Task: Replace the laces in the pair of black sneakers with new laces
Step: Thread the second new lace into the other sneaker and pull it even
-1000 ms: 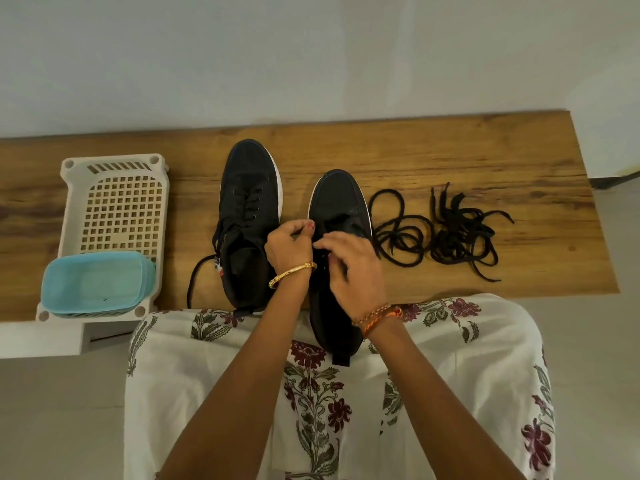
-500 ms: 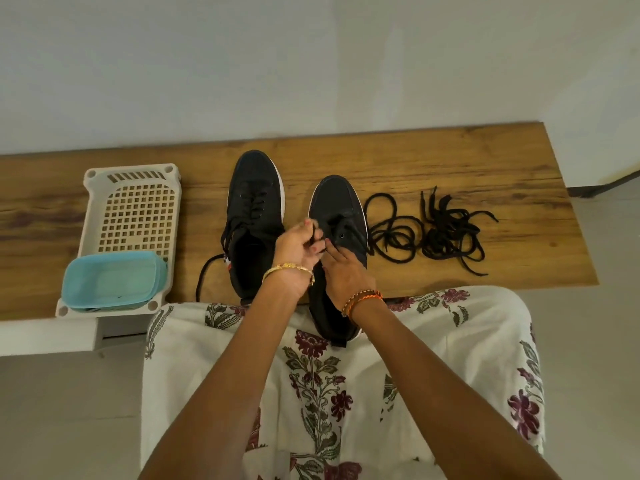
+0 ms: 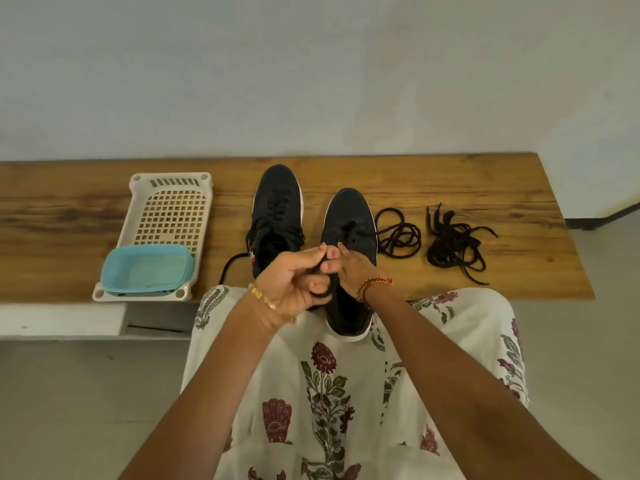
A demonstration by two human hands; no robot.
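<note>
Now black lace gripped by left hand, pinched by right hand, over right black sneaker on wooden counter.

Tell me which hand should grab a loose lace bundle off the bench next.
Right, probably. The right hand is nearer the bundles, and the left hand grips the lace.

Head camera looks steeply down, close over the bench.
</note>
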